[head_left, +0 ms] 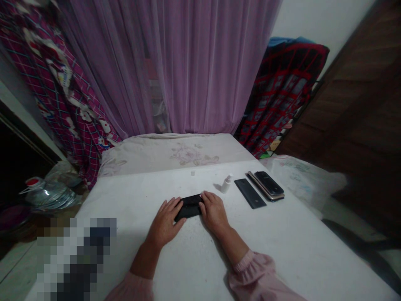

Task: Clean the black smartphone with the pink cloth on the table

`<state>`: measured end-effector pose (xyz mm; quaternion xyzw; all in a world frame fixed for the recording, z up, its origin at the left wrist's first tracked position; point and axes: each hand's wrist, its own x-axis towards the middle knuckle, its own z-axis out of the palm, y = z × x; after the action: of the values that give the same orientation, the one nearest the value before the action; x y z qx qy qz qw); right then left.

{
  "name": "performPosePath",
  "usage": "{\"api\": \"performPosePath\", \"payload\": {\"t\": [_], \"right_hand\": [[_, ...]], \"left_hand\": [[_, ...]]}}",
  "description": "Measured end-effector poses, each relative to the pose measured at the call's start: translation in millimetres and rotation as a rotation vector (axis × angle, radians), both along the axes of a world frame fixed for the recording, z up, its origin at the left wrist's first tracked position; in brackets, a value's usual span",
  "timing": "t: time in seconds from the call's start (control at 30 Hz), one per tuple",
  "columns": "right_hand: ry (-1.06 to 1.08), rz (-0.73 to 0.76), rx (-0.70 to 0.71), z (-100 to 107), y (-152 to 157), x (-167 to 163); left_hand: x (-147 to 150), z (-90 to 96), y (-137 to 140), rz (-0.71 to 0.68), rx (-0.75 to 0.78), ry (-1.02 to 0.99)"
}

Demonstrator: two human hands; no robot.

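On the white tabletop, a flat black phone (191, 210) lies crosswise between my two hands. My left hand (164, 221) grips its left end, thumb at the near edge and fingers at the far edge. Around the right end my right hand (216, 213) is closed, fingertips on the top face. A darker strip runs along the far side of the phone; whether it is a separate piece I cannot tell. Just beyond my right hand stands a small white spray bottle (225, 184). To its right lies a dark, thin phone back cover (249, 193).
A stack of several phones (268, 184) sits at the table's right side. Farther back on the white table (140, 196) is a small pale square (193, 173). Behind is a flowered cloth surface (150, 152) below purple curtains (200, 67). A large water bottle (46, 192) stands left.
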<state>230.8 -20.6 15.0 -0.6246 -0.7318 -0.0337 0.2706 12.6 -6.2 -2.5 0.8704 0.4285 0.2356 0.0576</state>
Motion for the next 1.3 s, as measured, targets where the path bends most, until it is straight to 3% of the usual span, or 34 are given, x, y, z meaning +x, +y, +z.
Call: {"api": "performPosePath", "payload": {"t": [0.2, 0.37, 0.5, 0.67, 0.8, 0.97, 1.07, 1.2, 1.3], "right_hand": [[0.021, 0.136, 0.025, 0, -12, -22], [0.021, 0.22, 0.019, -2, -32, 0], [0.009, 0.131, 0.003, -2, -16, 14], [0.021, 0.133, 0.007, -1, 1, -10], [0.041, 0.243, 0.01, -2, -21, -21], [0.035, 0.26, -0.013, -4, -45, 3], [0.029, 0.2, -0.018, -5, -31, 14], [0.033, 0.118, -0.039, -5, -5, 3], [0.047, 0.165, -0.027, -3, -6, -12]], "left_hand": [[0, 2.0, 0, -0.005, -0.006, 0.024], [0, 2.4, 0, -0.008, -0.018, 0.001], [-1, 1.1, 1, -0.024, -0.025, 0.006], [-2, -0.2, 2, -0.027, -0.018, 0.008], [-1, 0.0, 1, -0.016, -0.026, 0.018], [-1, -0.2, 1, -0.011, -0.042, 0.028], [-1, -0.5, 2, -0.021, -0.041, 0.015], [-1, -0.1, 2, -0.022, -0.05, 0.026], [-1, 0.6, 1, -0.016, -0.05, 0.032]]}}
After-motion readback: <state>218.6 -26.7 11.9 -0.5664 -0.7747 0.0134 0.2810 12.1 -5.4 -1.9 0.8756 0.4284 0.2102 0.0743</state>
